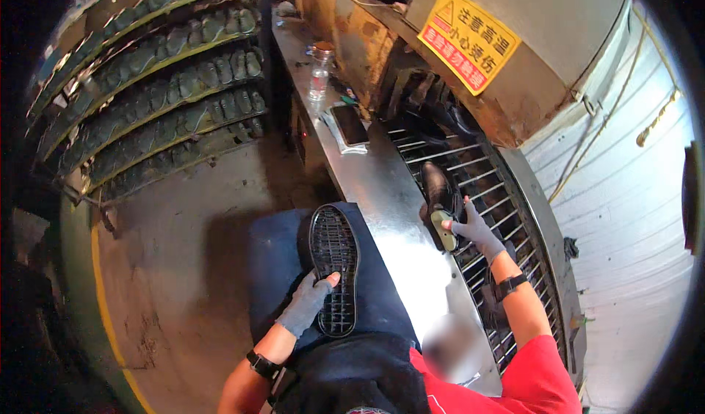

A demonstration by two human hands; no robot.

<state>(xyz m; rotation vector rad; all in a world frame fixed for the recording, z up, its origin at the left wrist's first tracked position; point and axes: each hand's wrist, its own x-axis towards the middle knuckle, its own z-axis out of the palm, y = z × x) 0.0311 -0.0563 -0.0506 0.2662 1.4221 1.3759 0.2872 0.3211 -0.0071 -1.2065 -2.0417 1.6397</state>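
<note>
My left hand (305,305), in a grey fingerless-tipped glove, is closed on the edge of a black shoe sole (334,238). The sole lies lengthwise over my dark-blue-covered lap, its gridded face up and the thumb on it. My right hand (479,232), also gloved in grey, grips the heel end of a black shoe upper (439,186) on a pale green last (443,230). This shoe lies at the border between the metal bench and the barred conveyor, toe pointing away from me.
A shiny metal bench (382,183) runs along my right, carrying a phone (349,125) and a clear bottle (319,80). Beyond it, metal conveyor bars (477,166) lead under a machine hood with a yellow-red warning sign (470,40). Shoe-filled racks (165,84) stand far left.
</note>
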